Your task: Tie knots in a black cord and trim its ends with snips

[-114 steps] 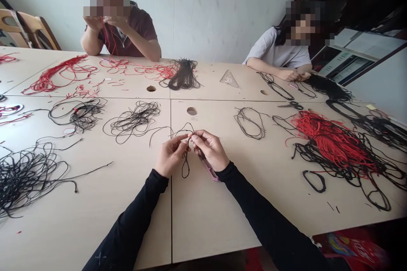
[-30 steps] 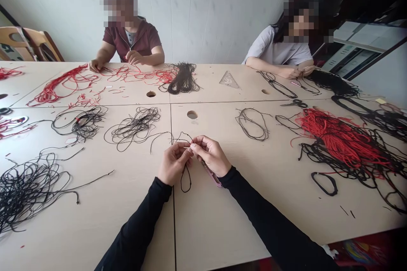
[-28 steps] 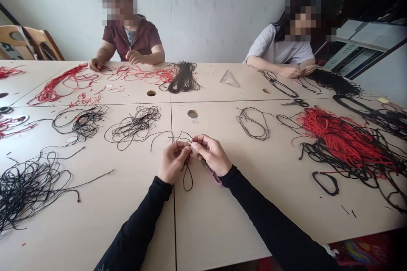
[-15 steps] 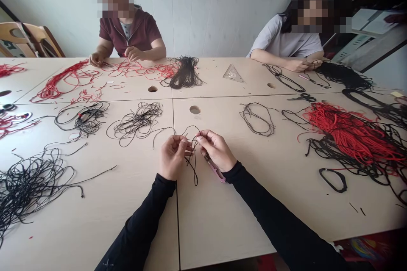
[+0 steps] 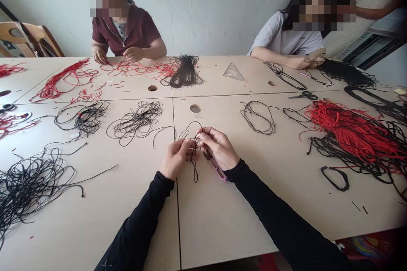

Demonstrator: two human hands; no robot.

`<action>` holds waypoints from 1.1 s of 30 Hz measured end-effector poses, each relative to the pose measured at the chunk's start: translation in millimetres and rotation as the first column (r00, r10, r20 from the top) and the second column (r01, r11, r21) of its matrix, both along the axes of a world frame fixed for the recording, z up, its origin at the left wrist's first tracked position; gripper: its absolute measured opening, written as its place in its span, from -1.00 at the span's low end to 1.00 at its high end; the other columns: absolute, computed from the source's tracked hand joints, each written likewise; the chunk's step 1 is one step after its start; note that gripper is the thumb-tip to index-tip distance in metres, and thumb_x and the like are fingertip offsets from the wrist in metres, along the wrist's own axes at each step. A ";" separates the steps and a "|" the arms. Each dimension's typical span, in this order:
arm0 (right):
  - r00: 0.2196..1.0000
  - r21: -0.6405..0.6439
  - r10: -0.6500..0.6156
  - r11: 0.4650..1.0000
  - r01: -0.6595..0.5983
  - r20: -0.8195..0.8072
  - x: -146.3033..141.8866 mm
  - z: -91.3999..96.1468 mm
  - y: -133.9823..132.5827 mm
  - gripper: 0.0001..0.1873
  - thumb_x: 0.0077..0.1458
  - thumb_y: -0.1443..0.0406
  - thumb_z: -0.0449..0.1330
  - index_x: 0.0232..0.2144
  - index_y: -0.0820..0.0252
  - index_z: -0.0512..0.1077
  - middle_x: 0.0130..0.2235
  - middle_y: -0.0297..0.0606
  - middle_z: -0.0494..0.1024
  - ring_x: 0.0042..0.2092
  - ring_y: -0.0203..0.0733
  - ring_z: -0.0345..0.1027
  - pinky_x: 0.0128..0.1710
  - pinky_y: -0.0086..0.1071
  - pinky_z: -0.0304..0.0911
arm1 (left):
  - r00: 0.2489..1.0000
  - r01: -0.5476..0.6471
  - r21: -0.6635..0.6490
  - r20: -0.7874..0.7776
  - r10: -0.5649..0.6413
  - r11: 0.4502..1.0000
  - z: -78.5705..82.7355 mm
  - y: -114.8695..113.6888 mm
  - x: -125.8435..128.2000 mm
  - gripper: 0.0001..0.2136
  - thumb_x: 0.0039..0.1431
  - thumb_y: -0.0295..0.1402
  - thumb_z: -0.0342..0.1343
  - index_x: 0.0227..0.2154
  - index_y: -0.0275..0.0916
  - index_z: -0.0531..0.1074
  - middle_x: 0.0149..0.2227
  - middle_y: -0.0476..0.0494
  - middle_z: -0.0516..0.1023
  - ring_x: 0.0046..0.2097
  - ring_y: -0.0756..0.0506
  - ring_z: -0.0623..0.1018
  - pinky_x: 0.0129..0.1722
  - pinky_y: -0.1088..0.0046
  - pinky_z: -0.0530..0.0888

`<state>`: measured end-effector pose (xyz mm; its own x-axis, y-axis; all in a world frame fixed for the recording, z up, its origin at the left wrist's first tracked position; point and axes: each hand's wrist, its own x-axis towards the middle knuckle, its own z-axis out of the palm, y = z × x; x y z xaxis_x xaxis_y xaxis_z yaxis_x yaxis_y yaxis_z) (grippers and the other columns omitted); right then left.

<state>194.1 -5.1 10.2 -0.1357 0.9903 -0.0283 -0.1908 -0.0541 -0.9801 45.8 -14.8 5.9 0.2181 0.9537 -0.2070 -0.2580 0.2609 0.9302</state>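
Between my two hands a thin black cord (image 5: 195,165) hangs in a narrow loop, and part of it arches up behind the fingers. My left hand (image 5: 175,156) pinches the cord between thumb and fingers. Close beside it, my right hand (image 5: 219,146) grips the same cord at thumb and fingertip. A pair of pink thread snips (image 5: 216,168) sits under my right palm, pointing toward the cord; whether the lower fingers hold it is hidden. Looped black cord (image 5: 258,117) lies to the right, and a tangled black cord bundle (image 5: 138,123) to the left.
Heaps of black cord (image 5: 28,186) and red cord (image 5: 352,131) flank me. Across the table (image 5: 222,220), two people handle cords. Black scissors (image 5: 303,95) and a clear set square (image 5: 234,72) lie toward the back. Round holes (image 5: 195,108) pierce the tabletop.
My hands have drawn slightly closer together, and the hanging loop has narrowed. At the back right, another person's arm has come into view.
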 end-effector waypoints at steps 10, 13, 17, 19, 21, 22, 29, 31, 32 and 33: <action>1.000 -0.004 0.028 1.000 -0.028 -0.013 -3.5 -1.9 -2.1 -0.66 -0.02 0.10 0.29 -0.29 0.24 0.46 -0.38 -0.27 0.48 -0.41 -0.32 0.32 -0.45 -0.43 0.31 | 0.992 -0.066 -0.017 0.108 0.068 0.998 -1.1 0.2 0.2 -0.66 -0.06 -0.16 0.30 -0.32 -0.34 0.50 -0.39 -0.14 0.56 -0.37 -0.08 0.59 -0.32 0.35 0.55; 1.000 0.000 0.019 1.000 -0.019 0.024 -4.1 -1.9 -2.2 -0.68 -0.03 0.12 0.30 -0.32 0.25 0.46 -0.46 -0.32 0.47 -0.46 -0.33 0.33 -0.49 -0.42 0.30 | 0.991 -0.092 -0.011 0.093 0.092 0.996 0.0 0.5 -1.0 -0.69 -0.06 -0.17 0.30 -0.38 -0.34 0.49 -0.43 -0.12 0.56 -0.41 -0.06 0.58 -0.36 0.37 0.55; 0.999 0.008 0.020 1.000 -0.020 0.027 -3.7 -3.2 -2.1 -0.71 -0.02 0.13 0.30 -0.34 0.24 0.45 -0.47 -0.33 0.48 -0.50 -0.34 0.33 -0.50 -0.42 0.29 | 0.994 -0.062 -0.014 0.087 0.063 0.998 3.8 -1.1 -0.1 -0.70 -0.12 -0.21 0.35 -0.41 -0.33 0.46 -0.48 -0.09 0.55 -0.45 -0.04 0.56 -0.41 0.39 0.55; 0.999 0.012 0.017 1.000 -0.017 0.034 -3.3 -3.9 -1.9 -0.72 -0.03 0.15 0.30 -0.34 0.24 0.45 -0.45 -0.32 0.48 -0.49 -0.34 0.34 -0.49 -0.42 0.29 | 0.994 -0.083 -0.008 0.066 0.083 0.997 5.0 -1.7 0.8 -0.69 -0.16 -0.23 0.37 -0.45 -0.34 0.45 -0.49 -0.11 0.55 -0.48 -0.03 0.54 -0.44 0.39 0.55; 0.999 0.011 0.012 1.000 -0.012 0.045 -3.0 -3.9 -1.9 -0.73 -0.03 0.16 0.30 -0.35 0.24 0.46 -0.42 -0.30 0.50 -0.47 -0.34 0.35 -0.48 -0.43 0.30 | 0.993 -0.112 0.007 0.050 0.111 0.994 5.2 -1.6 1.3 -0.69 -0.19 -0.23 0.39 -0.51 -0.35 0.43 -0.48 -0.12 0.55 -0.51 -0.02 0.52 -0.49 0.40 0.53; 0.999 0.009 0.008 1.000 -0.008 0.050 -2.9 -3.7 -1.9 -0.74 -0.03 0.17 0.30 -0.35 0.24 0.46 -0.40 -0.29 0.50 -0.46 -0.33 0.35 -0.48 -0.43 0.30 | 0.992 -0.117 0.012 0.048 0.116 0.993 5.0 -1.4 1.3 -0.69 -0.19 -0.23 0.39 -0.52 -0.35 0.43 -0.47 -0.12 0.55 -0.52 -0.01 0.52 -0.51 0.41 0.53; 0.997 -0.014 -0.025 1.000 0.026 0.072 -2.2 -0.3 -2.2 -0.71 -0.07 0.14 0.33 -0.36 0.25 0.49 -0.43 -0.28 0.50 -0.41 -0.31 0.32 -0.47 -0.43 0.28 | 0.999 -0.046 -0.025 0.018 0.046 0.999 1.5 0.7 -0.1 -0.69 -0.16 -0.23 0.37 -0.46 -0.34 0.44 -0.51 -0.06 0.52 -0.56 0.01 0.50 -0.54 0.46 0.48; 0.998 -0.012 -0.019 1.000 0.020 0.065 -2.4 -0.3 -2.2 -0.70 -0.08 0.14 0.33 -0.36 0.26 0.50 -0.44 -0.28 0.50 -0.42 -0.31 0.32 -0.48 -0.43 0.28 | 0.999 -0.033 -0.021 0.012 0.034 0.999 0.5 0.8 -0.5 -0.70 -0.15 -0.23 0.37 -0.48 -0.34 0.44 -0.53 -0.05 0.51 -0.58 0.01 0.49 -0.55 0.47 0.46; 0.998 -0.011 -0.017 1.000 0.018 0.064 -2.5 -0.6 -2.2 -0.70 -0.09 0.14 0.34 -0.36 0.26 0.51 -0.43 -0.28 0.50 -0.43 -0.31 0.32 -0.48 -0.44 0.28 | 1.000 -0.027 -0.020 0.012 0.027 0.999 0.2 0.8 -0.6 -0.70 -0.14 -0.22 0.36 -0.50 -0.34 0.43 -0.54 -0.05 0.50 -0.58 0.01 0.49 -0.55 0.47 0.46; 0.998 -0.010 -0.016 1.000 0.017 0.064 -2.6 -1.0 -2.1 -0.70 -0.09 0.14 0.34 -0.36 0.26 0.51 -0.43 -0.29 0.50 -0.43 -0.32 0.31 -0.49 -0.44 0.27 | 1.000 -0.023 -0.021 0.013 0.023 1.000 0.1 0.8 -0.7 -0.71 -0.14 -0.22 0.36 -0.52 -0.34 0.42 -0.54 -0.06 0.50 -0.58 0.01 0.48 -0.55 0.47 0.46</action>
<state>191.4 -7.2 9.2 -0.1170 0.9920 -0.0470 -0.1284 -0.0620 -0.9898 45.2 -14.1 6.1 0.1993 0.9541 -0.2237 -0.2768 0.2738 0.9211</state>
